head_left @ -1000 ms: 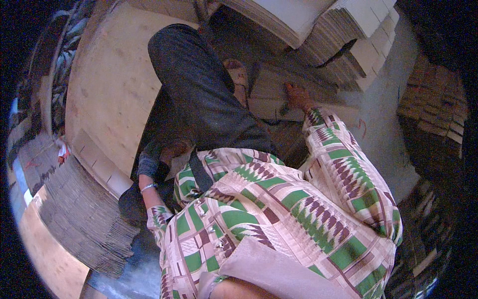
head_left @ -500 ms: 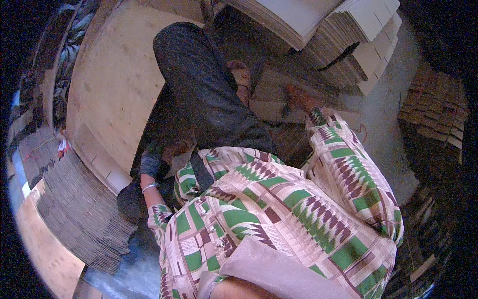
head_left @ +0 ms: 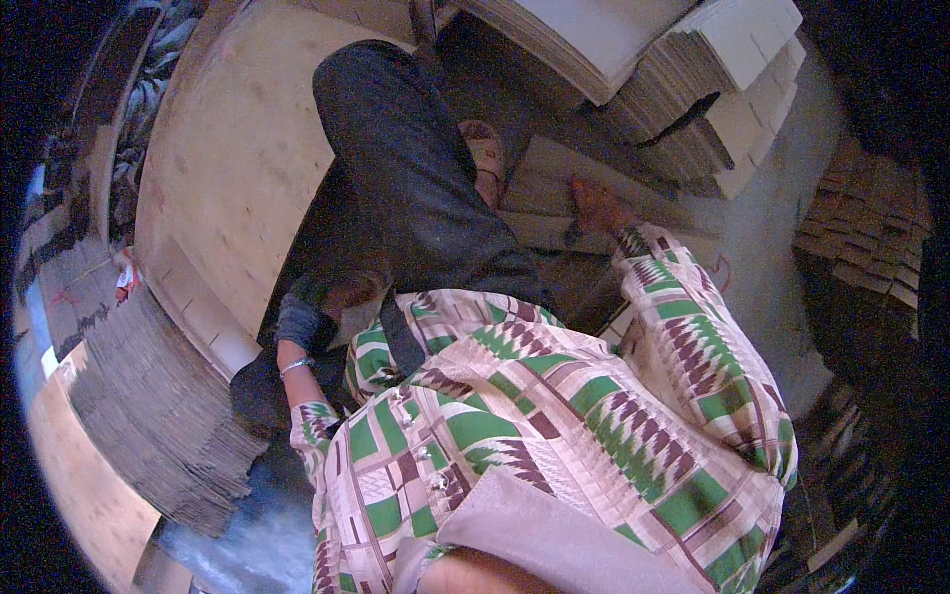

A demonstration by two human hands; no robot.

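My right hand (head_left: 601,206) reaches out from a patterned green, white and maroon sleeve. It lies on flat pieces of brown cardboard (head_left: 544,170) low down beside my foot (head_left: 482,156), thumb apart from the fingers. The fingertips are dim. In a dark blue glove or wrap, my left hand (head_left: 305,319) is down by my other leg, next to a patch of bare skin that may be my other foot. A metal bracelet (head_left: 296,366) circles that wrist. Shadow hides the left fingers, and whether they hold anything does not show.
Tall cardboard stacks (head_left: 683,89) rise beyond my right hand. At left, a thick pile of cardboard sheets (head_left: 163,416) stands beside a pale board (head_left: 228,129). More bundled cardboard (head_left: 866,223) lies at far right. My bent, dark-trousered knee (head_left: 366,89) juts forward.
The view has shifted slightly. Both hands stay nearly where they were, the right one still on the cardboard.
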